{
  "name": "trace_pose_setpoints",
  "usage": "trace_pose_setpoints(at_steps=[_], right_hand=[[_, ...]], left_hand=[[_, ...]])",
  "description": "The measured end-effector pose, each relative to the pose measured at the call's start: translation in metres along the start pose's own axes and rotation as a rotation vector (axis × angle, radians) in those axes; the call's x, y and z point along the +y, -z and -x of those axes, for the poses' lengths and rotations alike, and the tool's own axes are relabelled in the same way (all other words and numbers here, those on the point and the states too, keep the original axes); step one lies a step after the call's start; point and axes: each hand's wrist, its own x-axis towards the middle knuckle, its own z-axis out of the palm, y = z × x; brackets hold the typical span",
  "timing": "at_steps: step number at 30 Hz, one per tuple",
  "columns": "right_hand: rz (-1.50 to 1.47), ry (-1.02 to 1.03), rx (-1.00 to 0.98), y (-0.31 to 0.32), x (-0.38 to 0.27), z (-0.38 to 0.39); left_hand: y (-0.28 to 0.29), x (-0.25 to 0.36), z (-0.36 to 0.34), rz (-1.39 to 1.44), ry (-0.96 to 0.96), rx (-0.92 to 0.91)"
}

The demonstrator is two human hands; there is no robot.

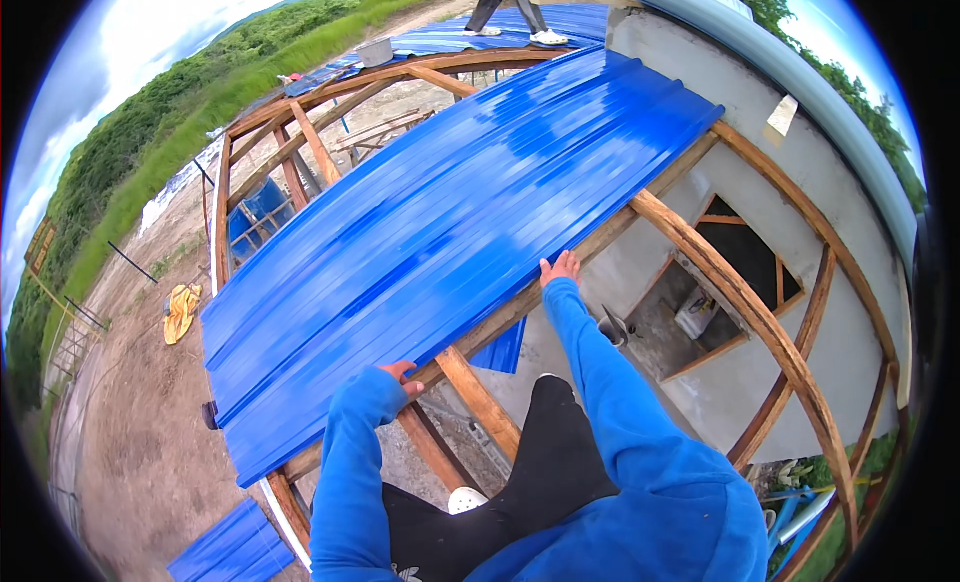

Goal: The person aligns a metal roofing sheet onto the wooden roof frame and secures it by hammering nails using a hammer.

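A long ribbed blue roofing sheet (440, 202) lies diagonally across curved wooden rafters. My left hand (400, 380) grips its near edge at lower centre, sleeve partly covering the back of it. Farther up that edge, my right hand (558, 268) holds on with fingers curled against the sheet. A timber beam (616, 222) runs just under the edge, with a second rafter (760, 322) branching off to the right. Below me, my legs in dark trousers straddle the open frame; a white shoe (466, 500) shows.
A person's legs (515, 17) stand on the far roof beside a pale bucket (375, 53). A grey wall (650, 37) with openings borders the right. On the dirt ground below lie a yellow cloth (181, 312) and another blue sheet (230, 547). Open gaps lie between rafters.
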Motion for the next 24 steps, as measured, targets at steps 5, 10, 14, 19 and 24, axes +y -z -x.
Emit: trace_pose_setpoints(at_steps=[5, 10, 14, 19, 24], right_hand=[[0.118, 0.075, -0.116, -0.051, 0.039, 0.088], [0.138, 0.138, -0.396, -0.087, 0.088, 0.171], [-0.084, 0.331, -0.185, -0.086, 0.084, 0.153], [-0.216, 0.479, -0.030, -0.051, 0.043, 0.150], [-0.083, 0.404, -0.355, -0.091, 0.061, 0.199]], left_hand=[[0.002, 0.007, 0.002, 0.022, 0.020, -0.022], [-0.004, 0.010, -0.004, 0.039, -0.011, -0.011], [-0.009, 0.008, -0.001, -0.037, -0.029, 0.008], [-0.029, -0.007, -0.014, -0.116, 0.003, 0.018], [-0.010, 0.027, 0.007, -0.163, 0.025, -0.036]])
